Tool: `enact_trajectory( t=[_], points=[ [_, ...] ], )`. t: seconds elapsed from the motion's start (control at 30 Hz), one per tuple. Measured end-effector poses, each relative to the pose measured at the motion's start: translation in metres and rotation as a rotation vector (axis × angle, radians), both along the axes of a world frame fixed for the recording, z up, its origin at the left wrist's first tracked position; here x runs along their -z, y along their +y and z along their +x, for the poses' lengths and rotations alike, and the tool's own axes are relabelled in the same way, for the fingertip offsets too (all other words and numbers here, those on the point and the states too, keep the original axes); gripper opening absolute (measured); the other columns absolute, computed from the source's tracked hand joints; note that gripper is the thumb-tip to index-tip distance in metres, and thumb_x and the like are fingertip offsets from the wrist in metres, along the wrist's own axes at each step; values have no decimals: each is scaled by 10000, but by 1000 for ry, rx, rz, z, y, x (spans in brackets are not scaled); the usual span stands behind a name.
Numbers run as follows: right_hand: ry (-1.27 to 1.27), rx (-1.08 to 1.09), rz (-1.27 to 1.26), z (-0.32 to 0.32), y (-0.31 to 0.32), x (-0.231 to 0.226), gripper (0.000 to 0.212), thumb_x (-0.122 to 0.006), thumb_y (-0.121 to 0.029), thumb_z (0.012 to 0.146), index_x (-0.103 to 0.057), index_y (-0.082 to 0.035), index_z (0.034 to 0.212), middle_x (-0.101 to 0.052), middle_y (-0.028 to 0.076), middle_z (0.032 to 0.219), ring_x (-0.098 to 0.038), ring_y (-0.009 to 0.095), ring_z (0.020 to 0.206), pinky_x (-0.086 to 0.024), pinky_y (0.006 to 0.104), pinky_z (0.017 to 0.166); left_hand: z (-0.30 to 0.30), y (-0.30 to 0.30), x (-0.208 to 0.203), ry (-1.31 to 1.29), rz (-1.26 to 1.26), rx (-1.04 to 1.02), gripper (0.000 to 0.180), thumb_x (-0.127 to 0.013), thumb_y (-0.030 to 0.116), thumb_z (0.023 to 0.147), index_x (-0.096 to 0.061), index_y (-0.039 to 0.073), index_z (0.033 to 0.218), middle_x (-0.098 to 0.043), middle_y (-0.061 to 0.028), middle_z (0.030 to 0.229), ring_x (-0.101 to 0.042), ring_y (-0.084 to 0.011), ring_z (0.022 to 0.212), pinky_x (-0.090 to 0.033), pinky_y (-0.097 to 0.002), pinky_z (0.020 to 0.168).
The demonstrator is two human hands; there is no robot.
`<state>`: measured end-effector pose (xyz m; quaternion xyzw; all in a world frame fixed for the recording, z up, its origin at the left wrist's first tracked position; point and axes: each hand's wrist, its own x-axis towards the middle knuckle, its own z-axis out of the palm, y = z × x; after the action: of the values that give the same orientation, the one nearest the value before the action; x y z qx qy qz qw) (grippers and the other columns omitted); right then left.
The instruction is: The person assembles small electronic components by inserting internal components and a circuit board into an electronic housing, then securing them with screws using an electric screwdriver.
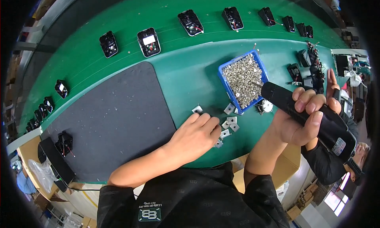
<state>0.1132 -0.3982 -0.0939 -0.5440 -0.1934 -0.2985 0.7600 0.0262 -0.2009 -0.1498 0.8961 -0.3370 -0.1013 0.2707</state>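
Note:
My right hand (303,119) is wrapped round a black electric screwdriver (330,129). The screwdriver slants up to the left, its thin bit over a blue bin (223,78) heaped with silvery screws (242,79). Whether the bit touches a screw I cannot tell. My left hand (200,133) rests low over the green table with its fingers curled down. Just beyond its fingertips is a small square metal plate (197,109) with a hole. Several similar metal plates (231,120) lie loose to its right. What the left fingers hold, if anything, is hidden beneath them.
A dark grey mat (114,121) covers the table's left part. Along the green belt (170,10) behind stand several open black housings (190,22). More black parts (310,70) lie at the right, near another person (326,160). A round white part (267,106) sits by the bin.

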Motion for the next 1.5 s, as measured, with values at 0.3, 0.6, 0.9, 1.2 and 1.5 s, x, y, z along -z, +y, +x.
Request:
enact_trajectory(
  t=[0.3,0.6,0.9,1.2,1.5],
  points=[
    [21,-1,-3,4,-4,-6,464,-577,-139,845,-416,-68,1274,-503,33,800,-490,141,638,-426,333,660,-7,1,5,-78,-133,-95,196,-634,138,731,-635,64,912,-568,-14,954,-506,-169,879,-388,-309,769],
    [90,-19,131,-4,-7,-3,407,-586,-154,837,-405,-110,1198,-463,4,789,-445,114,647,-361,310,678,24,66,-6,-21,-264,-413,119,-723,123,772,-663,80,866,-656,-54,861,-615,-208,780,-456,-338,713],
    [118,-9,97,-1,3,-1,408,-630,-158,839,-417,-90,1180,-440,-4,770,-425,98,632,-351,293,670,104,248,9,-269,-269,-1087,143,-783,116,732,-716,30,825,-648,-89,909,-613,-194,888,-477,-299,799],
    [162,-18,105,3,4,2,433,-639,-156,832,-408,-87,1191,-456,-4,783,-436,98,639,-351,294,669,126,247,36,-80,-237,-1125,204,-778,118,734,-714,31,907,-662,-100,964,-622,-176,787,-491,-294,736],
    [99,-51,126,-2,4,-3,440,-638,-159,841,-405,-77,1205,-469,-3,784,-440,101,631,-358,284,647,123,266,36,-14,-322,-1090,262,-710,131,811,-647,-15,1020,-612,-19,702,-485,-37,606,-402,-224,544]
  ],
)
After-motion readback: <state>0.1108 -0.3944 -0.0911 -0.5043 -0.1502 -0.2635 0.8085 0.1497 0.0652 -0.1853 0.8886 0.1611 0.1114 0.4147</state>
